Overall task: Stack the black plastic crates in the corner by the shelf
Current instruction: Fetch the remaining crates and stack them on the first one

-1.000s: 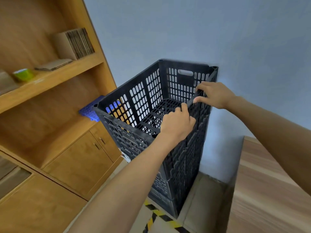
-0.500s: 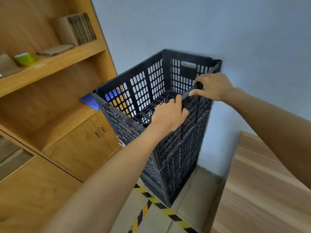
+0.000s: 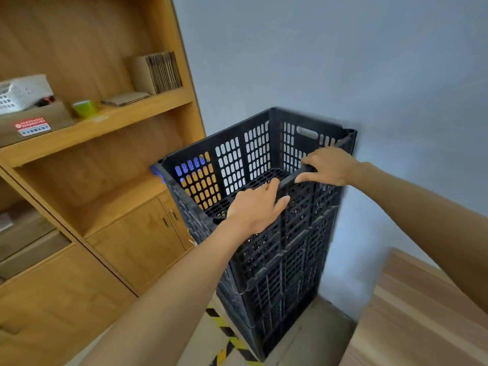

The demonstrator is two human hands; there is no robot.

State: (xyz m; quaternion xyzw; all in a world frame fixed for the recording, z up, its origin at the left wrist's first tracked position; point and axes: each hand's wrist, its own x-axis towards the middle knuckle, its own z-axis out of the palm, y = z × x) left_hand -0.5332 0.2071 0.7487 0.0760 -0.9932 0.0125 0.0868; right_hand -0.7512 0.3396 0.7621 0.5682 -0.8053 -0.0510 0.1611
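Head view: the top crate sits on the stack of black crates, in the corner between the shelf and the wall.
Left hand: fingers curled over the near rim — closed on it, nearer me.
Right hand: closed round the swing bar, farther along the same rim.
Key relation: the rim's long axis runs from my left hand up-right to my right; the crate lies straight ahead and below both palms.
Judgement: any last seating push goes downward — evenly.
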